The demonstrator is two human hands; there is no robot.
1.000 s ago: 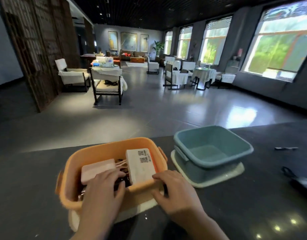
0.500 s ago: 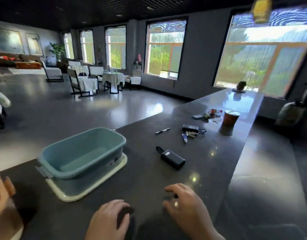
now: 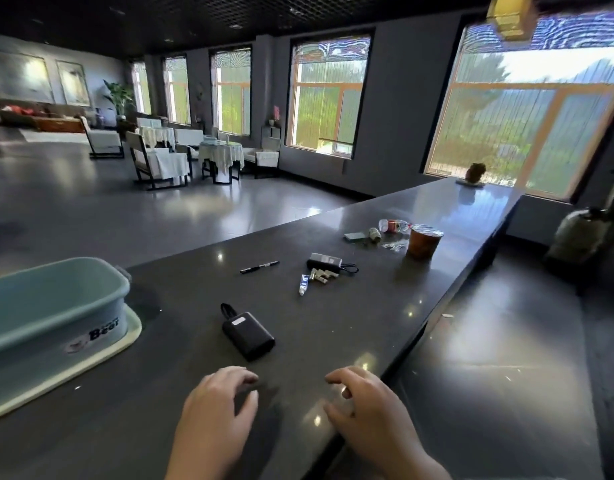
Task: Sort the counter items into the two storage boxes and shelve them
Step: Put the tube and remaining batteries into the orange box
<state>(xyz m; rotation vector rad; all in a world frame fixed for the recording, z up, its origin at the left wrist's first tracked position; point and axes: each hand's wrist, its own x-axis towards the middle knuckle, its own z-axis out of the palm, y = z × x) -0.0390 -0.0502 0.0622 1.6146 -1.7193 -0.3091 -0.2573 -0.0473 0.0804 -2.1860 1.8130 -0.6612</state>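
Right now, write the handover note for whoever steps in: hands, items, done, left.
Left hand and right hand: both empty, fingers loosely curled over the near edge of the counter.
Blue box: far left, on its pale lid, nothing showing in the visible part. The second box is out of view.
Loose on the counter: black power bank nearest, pen, small tube, second power bank with plug, bottle, cup.
Left: box all of these, then shelve.

Left hand (image 3: 215,407) and right hand (image 3: 371,407) low, fingers curled, empty
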